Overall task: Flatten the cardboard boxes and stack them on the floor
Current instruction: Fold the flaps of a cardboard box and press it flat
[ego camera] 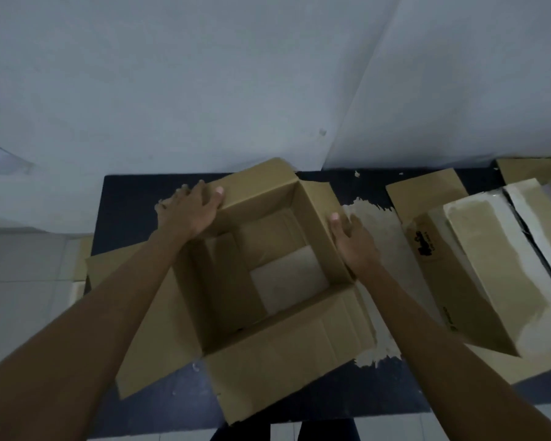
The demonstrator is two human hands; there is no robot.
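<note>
- Open cardboard box [268,265] sits in the middle of a dark mat [134,211], top flaps folded outward, between the two hands.
- Left hand [190,211] lies flat on the box's far-left flap, fingers spread and straight, thumb on the flap's fold — pressing, not curled round it.
- Right hand [352,240] is at the box's right rim, fingers extended along the outside of the right wall, thumb up at the top edge; palm seems to touch the wall, but I can't tell if it really grips.
- Both forearms reach in from the near corners of the view, the box's opening between them.
- Box: plain brown corrugated board, matte, square opening, creased near flap with visible fold lines; a paler sheet lies on its bottom.
- Mat: dark blue-black, worn, with a pale peeled patch [376,218] just right of the box.
- Second cardboard box [477,281] rests at the mat's right edge, longer and lying tilted, with a pale glossy taped face and a dark print on its end.
- Flat cardboard pieces [423,189] lie at the mat's far right corner.
- Behind, a smooth pale wall [204,74]; light floor tiles [16,281] along the mat's left edge.
</note>
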